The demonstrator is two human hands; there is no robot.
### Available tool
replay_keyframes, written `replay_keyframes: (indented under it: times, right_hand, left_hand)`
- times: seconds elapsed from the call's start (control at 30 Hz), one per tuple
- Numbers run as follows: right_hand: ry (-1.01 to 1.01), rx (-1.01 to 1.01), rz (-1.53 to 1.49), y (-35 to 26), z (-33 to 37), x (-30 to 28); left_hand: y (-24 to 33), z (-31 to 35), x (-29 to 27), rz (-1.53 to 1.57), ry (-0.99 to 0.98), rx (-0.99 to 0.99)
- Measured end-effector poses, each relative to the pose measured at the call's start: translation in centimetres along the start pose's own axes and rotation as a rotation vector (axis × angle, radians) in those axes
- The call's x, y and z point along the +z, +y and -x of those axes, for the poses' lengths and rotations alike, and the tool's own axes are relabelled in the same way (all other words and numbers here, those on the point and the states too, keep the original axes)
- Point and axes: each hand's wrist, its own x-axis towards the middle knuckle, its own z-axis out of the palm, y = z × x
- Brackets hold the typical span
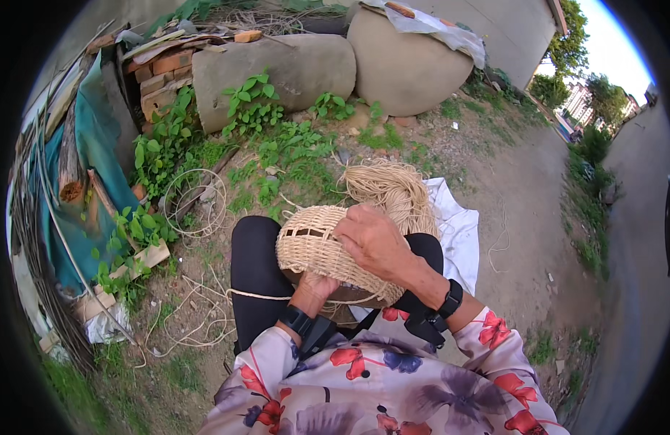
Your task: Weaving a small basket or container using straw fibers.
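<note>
A pale straw-coloured woven basket (313,250) rests across my lap between my knees, with a dark slit showing in its upper side. My right hand (371,239) lies over the top of it, fingers curled and pressed to the weave beside the slit; its fingertips are hidden. From below, my left hand (320,284) reaches in under the basket's near edge, and its fingers are out of sight. A long strand of cord (259,295) runs leftward from near my left wrist. Beyond the basket lies a thick bundle of matching cord (393,185).
White cloth (458,232) lies under the bundle. Loose cord (197,312) and a coiled ring (197,203) are on the ground at left. A teal tarp (88,188), logs and bricks (164,80) stand farther left. Two large clay-coloured vessels (277,76) lie behind green plants.
</note>
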Motion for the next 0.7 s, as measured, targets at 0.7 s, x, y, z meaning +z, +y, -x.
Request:
replay_keyframes:
  times: [0.7]
  right_hand:
    - [-0.080, -0.195, -0.082, -0.1, -1.2, 1.2]
  left_hand:
    - [-1.7, 17.2, -5.9, -1.422, 0.487, 0.025]
